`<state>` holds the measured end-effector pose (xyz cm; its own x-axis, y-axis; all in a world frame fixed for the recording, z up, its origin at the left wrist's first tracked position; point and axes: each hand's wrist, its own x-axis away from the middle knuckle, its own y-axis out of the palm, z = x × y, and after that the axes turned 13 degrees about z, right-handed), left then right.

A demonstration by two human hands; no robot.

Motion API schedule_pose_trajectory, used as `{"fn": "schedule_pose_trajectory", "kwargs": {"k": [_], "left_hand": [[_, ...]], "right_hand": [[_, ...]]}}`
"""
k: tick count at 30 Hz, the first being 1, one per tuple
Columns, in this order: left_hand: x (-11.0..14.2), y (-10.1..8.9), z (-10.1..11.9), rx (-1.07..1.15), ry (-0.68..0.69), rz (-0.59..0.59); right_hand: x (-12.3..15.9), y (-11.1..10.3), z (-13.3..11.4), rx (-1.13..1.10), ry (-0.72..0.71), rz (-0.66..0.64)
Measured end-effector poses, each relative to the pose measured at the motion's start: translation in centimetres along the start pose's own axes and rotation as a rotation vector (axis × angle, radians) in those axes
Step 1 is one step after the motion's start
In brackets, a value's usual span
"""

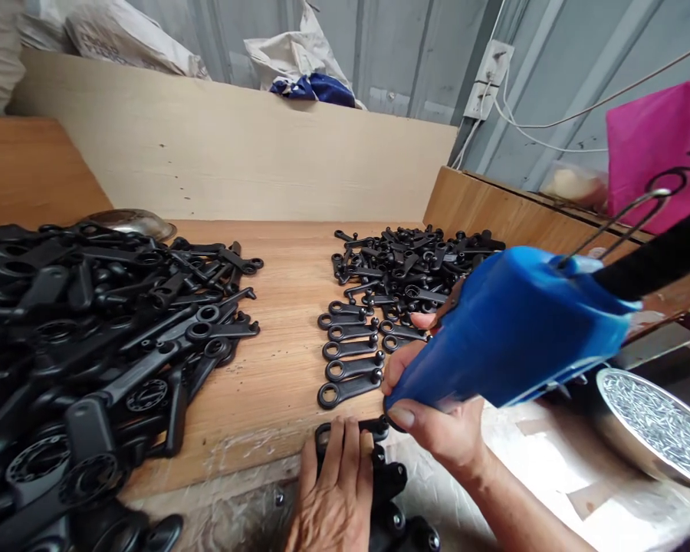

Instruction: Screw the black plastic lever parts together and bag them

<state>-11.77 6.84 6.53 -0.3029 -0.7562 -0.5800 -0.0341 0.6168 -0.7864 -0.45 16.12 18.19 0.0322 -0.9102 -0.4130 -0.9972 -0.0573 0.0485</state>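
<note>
My right hand (pixel 431 429) is wrapped around the narrow lower end of a blue electric screwdriver (pixel 494 330), whose thick black cable and wire hook lead up to the right. The screwdriver's tip is hidden by the hand. At the bottom middle, my left hand (pixel 336 483) presses, fingers together, on a black plastic crank arm (pixel 373 428) with a ring at its left end. Below it, several black parts (pixel 391 483) stand partly covered by the hand. Just beyond both hands, several crank arms (pixel 339 369) lie side by side in a row, rings to the left.
A large heap of longer black arms (pixel 92 345) covers the left side. Behind the row lies a pile of small crank arms (pixel 396 264). A metal bowl of screws (pixel 655 418) stands at right. Wooden boards (pixel 253 153) edge the table; a pink bag (pixel 661 153) hangs right.
</note>
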Motion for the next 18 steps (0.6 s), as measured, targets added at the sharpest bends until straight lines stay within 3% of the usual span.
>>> {"fn": "schedule_pose_trajectory", "kwargs": {"k": [3, 6, 9, 13, 16, 18], "left_hand": [[-0.1, -1.0, -0.5, 0.176, 0.001, -0.082], [-0.3, -2.2, -0.8, 0.413, -0.083, -0.258], [-0.6, -2.7, -0.7, 0.529, -0.158, -0.4], [-1.4, -3.0, -0.8, 0.531, -0.173, -0.536], [-2.2, -3.8, -1.1, 0.549, -0.168, -0.658], [-2.4, -4.1, -1.3, 0.569, -0.162, -0.666]], "right_hand": [[0.1, -0.2, 0.1, 0.004, -0.035, -0.059], [0.5, -0.4, -0.1, 0.02, -0.07, -0.128], [0.8, -0.7, -0.6, -0.058, -0.053, -0.025], [0.9, -1.4, -1.4, -0.322, -0.03, 0.156], [1.2, -1.7, -1.8, -0.391, 0.036, 0.127], [1.5, -1.7, -1.8, -0.395, 0.061, 0.091]]}}
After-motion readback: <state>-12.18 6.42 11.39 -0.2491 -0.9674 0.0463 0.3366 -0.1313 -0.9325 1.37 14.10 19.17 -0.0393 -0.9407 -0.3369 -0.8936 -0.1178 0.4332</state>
